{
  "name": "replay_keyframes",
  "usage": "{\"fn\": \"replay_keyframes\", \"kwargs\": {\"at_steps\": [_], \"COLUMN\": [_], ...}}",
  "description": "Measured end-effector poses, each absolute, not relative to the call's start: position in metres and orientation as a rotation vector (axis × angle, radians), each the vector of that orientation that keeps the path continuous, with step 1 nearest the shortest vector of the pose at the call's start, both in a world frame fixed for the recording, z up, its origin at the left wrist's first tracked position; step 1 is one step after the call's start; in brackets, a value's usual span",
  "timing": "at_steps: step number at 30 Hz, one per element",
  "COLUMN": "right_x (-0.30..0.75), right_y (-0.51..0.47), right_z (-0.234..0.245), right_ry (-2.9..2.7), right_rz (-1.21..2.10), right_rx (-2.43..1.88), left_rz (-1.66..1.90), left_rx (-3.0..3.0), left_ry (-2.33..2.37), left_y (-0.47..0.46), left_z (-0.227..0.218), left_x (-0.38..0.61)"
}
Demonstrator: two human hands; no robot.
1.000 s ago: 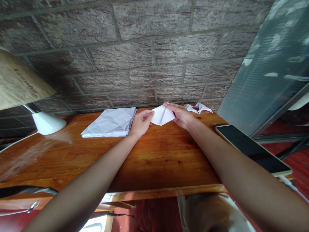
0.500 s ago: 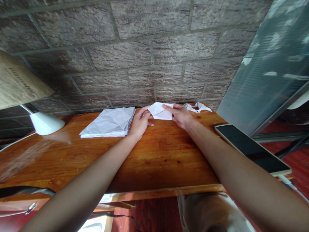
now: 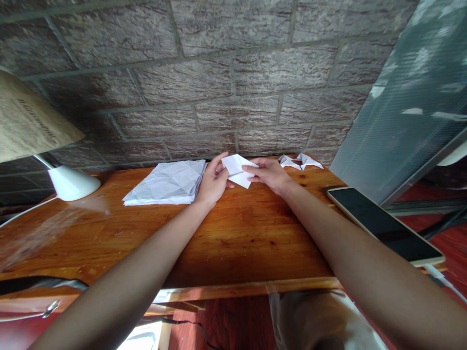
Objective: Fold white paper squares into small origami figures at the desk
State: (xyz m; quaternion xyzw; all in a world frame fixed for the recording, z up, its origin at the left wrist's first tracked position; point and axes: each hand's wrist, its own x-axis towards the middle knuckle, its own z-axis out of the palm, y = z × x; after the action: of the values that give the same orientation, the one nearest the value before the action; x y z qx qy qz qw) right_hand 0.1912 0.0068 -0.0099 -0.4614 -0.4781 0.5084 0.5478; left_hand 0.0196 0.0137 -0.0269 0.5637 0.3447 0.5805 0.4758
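A small folded white paper [image 3: 238,170] is held just above the far part of the wooden table [image 3: 233,233], between both hands. My left hand [image 3: 213,182] pinches its left edge with fingers closed round it. My right hand [image 3: 270,174] grips its right side, thumb on top. Both forearms reach forward across the table.
A stack of creased white sheets [image 3: 166,183] lies left of my hands. Folded paper shapes [image 3: 299,161] sit at the far right by the brick wall. A dark phone [image 3: 385,224] lies on the right edge. A white lamp base [image 3: 73,182] stands at left.
The folded paper has been turned and folded smaller between the hands, and it now sits slightly further left. The arms have barely shifted.
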Motion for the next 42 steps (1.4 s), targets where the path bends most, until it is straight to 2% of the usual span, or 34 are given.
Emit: {"fn": "replay_keyframes", "kwargs": {"at_steps": [7,22,31,42], "right_x": [0.188,0.189,0.19,0.187], "right_y": [0.006,0.008,0.013,0.009], "right_z": [-0.013,-0.014,-0.019,-0.017], "right_ry": [-1.31,-1.461,-1.741,-1.763], "right_rz": [1.215,1.124,0.781,0.829], "right_rx": [-1.041,-1.007,-0.959,-0.86], "left_rz": [1.421,1.403,1.445,1.528], "left_rx": [1.461,1.483,1.591,1.7], "left_ry": [0.984,0.88,0.896,0.976], "left_y": [0.016,0.016,0.018,0.026], "left_z": [-0.032,-0.031,-0.033,-0.039], "left_x": [0.018,0.021,0.017,0.011]}}
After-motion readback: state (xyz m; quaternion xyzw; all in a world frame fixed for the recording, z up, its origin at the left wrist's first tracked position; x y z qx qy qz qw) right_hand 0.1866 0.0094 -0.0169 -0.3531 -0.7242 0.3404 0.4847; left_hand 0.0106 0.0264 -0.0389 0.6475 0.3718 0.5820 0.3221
